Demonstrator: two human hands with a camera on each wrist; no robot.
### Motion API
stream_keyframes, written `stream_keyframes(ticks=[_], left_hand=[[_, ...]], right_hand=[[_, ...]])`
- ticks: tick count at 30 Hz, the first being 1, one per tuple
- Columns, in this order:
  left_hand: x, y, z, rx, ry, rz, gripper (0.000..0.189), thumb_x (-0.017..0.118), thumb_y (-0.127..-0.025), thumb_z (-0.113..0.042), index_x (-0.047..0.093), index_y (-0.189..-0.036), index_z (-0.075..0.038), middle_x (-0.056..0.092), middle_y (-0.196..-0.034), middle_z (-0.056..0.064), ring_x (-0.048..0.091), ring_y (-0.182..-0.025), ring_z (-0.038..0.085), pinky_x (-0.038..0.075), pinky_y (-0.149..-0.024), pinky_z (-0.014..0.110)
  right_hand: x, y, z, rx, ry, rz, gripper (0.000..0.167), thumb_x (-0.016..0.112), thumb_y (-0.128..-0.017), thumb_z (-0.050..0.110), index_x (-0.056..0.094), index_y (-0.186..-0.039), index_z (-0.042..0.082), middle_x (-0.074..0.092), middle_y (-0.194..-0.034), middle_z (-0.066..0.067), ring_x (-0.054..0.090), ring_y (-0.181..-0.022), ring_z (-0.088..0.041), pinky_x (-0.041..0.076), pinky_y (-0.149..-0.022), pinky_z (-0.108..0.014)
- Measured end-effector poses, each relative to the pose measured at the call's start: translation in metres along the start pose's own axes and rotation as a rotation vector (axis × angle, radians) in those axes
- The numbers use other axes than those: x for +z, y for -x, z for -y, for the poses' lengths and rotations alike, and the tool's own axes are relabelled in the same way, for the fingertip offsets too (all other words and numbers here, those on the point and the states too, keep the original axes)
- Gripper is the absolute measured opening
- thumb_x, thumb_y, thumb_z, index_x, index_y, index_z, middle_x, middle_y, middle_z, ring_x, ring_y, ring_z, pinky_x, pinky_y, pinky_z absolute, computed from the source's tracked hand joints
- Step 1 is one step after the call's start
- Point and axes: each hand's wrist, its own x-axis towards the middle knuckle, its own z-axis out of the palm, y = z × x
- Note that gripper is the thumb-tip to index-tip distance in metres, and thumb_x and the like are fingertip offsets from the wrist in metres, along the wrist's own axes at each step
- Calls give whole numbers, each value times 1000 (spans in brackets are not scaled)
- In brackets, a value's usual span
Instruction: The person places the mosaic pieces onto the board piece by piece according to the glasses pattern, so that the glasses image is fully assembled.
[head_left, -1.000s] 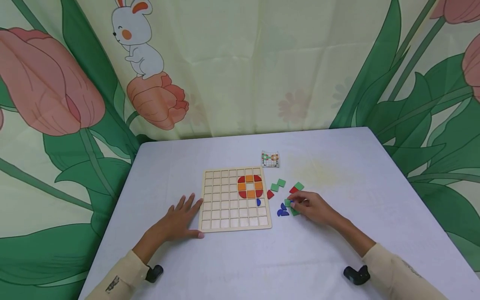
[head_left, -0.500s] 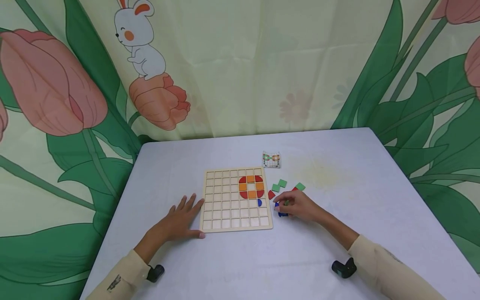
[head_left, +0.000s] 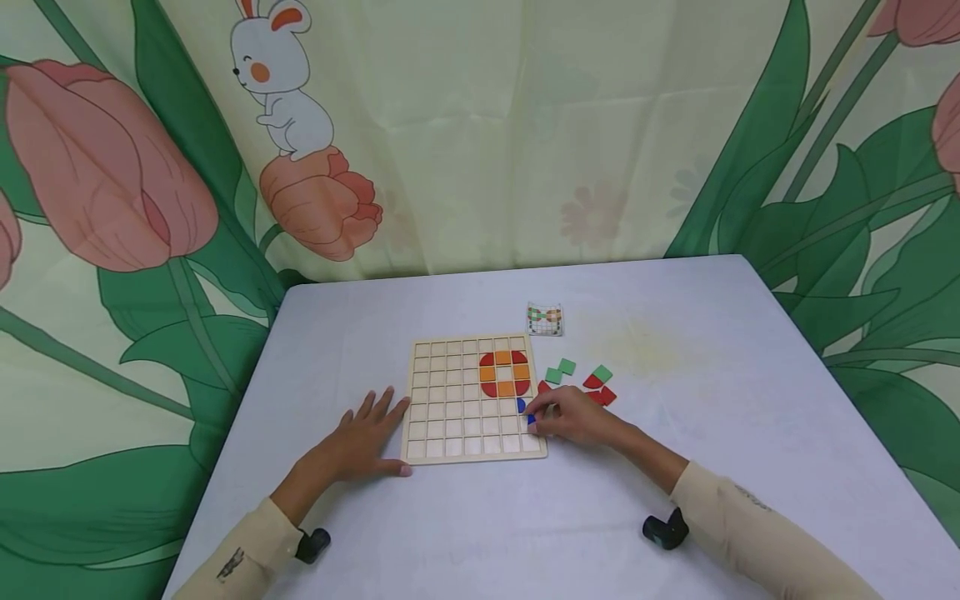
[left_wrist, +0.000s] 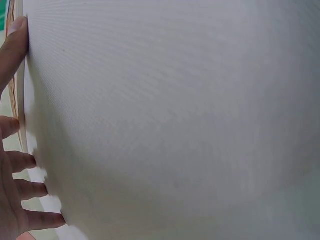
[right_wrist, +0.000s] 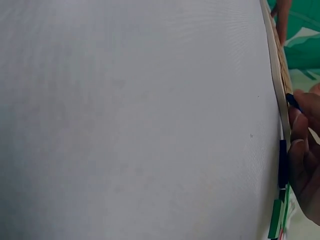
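My left hand (head_left: pixel 365 442) lies with spread, straight fingers against the left edge of a wooden grid board (head_left: pixel 435 406). Over the board's right edge, my right hand (head_left: pixel 573 415) pinches a small blue piece (head_left: pixel 532 420) between thumb and fingers; the right wrist view shows that blue piece (right_wrist: pixel 293 101) at the fingertips. Just above it, another rounded blue piece (head_left: pixel 521 406) sits in a grid cell. A ring of orange squares (head_left: pixel 506 388) with red rounded corner pieces (head_left: pixel 487 359) fills cells at the upper right of the board.
Green squares (head_left: pixel 552 376) and red pieces (head_left: pixel 609 394) lie loose right of the board. The right wrist view shows a blue piece (right_wrist: pixel 283 164) and a green piece (right_wrist: pixel 275 219) on the cloth under the hand. A small pattern card (head_left: pixel 544 319) lies behind the board.
My right hand has moved left from the loose pieces to the board's right edge, carrying the blue piece. Red pieces it had covered now show. My left hand stays in place.
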Motion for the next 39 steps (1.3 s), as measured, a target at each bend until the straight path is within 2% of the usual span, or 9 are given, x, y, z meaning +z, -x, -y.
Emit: stream_keyframes(ticks=[4,10,20,30,39], left_hand=[[3,-2,1,-5,-17,4,113,67,-75,-77,24,-161,-17,17,-167,19,14,-152,50,27,-109,74],[3,-2,2,-10,-18,-3,114,69,-75,-76,24,-161,-17,17,-167,19,14,-152,50,27,-109,74],[3,-1,2,-11,-20,-2,113,68,-75,-76,23,-161,-17,17,-167,19,13,-152,50,27,-109,74],[3,-2,1,-15,-14,-6,113,69,-75,-75,24,-161,-17,17,-167,19,13,-152,49,26,-110,74],[4,-3,1,-14,-9,-6,114,68,-74,-76,23,-161,-18,16,-167,18,12,-152,49,26,-110,74]], right_hand=[[1,-1,4,-41,76,-3,27,81,-86,26,77,-112,19,70,-98,9,56,-88,-12,49,-67,-21],[-3,-1,9,-80,160,-7,28,81,-86,23,78,-113,18,70,-102,9,56,-93,-11,49,-64,-21],[-8,0,10,-31,176,-3,21,83,-84,21,78,-104,17,69,-94,11,58,-92,-11,54,-73,-20],[-7,-5,13,9,207,-3,15,83,-83,21,81,-98,20,68,-87,14,57,-87,-11,54,-69,-21],[-3,-8,25,36,275,-31,16,85,-80,24,82,-96,20,65,-86,13,59,-89,-11,53,-64,-22]])
